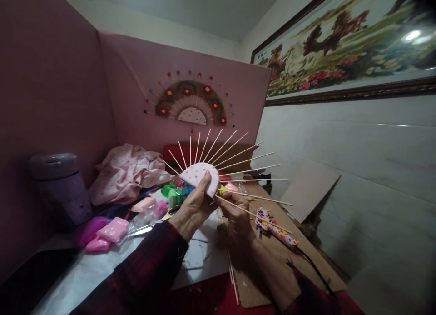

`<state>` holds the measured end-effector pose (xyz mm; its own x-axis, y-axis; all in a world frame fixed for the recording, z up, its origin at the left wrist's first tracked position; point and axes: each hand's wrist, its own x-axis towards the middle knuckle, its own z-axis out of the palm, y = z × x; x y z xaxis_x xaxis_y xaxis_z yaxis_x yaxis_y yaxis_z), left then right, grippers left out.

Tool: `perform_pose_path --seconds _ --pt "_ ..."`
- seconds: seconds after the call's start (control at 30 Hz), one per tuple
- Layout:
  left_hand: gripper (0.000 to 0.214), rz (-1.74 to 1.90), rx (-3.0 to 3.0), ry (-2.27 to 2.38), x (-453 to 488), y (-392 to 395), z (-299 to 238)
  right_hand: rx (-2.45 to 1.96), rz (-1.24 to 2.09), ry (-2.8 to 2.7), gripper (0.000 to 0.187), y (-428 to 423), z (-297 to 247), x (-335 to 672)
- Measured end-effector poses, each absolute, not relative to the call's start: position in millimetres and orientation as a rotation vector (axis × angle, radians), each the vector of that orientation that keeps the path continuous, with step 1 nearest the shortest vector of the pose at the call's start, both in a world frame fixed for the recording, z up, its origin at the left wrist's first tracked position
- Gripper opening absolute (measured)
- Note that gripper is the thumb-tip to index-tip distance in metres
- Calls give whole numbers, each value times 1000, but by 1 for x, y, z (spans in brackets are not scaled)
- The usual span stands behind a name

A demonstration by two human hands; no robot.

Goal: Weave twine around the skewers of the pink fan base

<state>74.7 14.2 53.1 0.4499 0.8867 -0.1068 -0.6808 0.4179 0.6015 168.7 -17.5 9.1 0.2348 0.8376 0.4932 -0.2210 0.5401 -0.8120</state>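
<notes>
My left hand grips a half-round piece covered in white cloth with pink spots, its thumb pressed on the front face. Thin wooden sticks fan out from the curved edge like rays. At the lower right end of that edge, the fingers of my right hand are closed on a wooden stick, close to its inner end. How the sticks are fixed inside the piece is hidden.
A flower-patterned glue gun lies on a cardboard sheet at right. Scissors, pink packets, spotted cloth and a purple flask are at left. A finished-looking fan hangs on the pink panel.
</notes>
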Motion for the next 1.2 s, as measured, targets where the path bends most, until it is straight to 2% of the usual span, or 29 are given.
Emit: perform_pose_path --seconds 0.1,0.27,0.5,0.73,0.97,1.2 --pt "20 978 534 427 73 13 57 -610 821 -1081 7 -16 6 168" --pt "24 917 513 379 72 11 59 -585 752 -1055 27 -20 12 161" --pt "24 852 497 308 73 11 56 -644 703 -1064 32 -31 23 152" --pt "26 864 472 310 73 8 58 -695 574 -1214 20 -32 19 162" --pt "29 822 496 281 73 4 58 -714 500 -1238 24 -41 26 160" --pt "32 784 480 257 71 7 55 -711 530 -1243 18 -39 25 161"
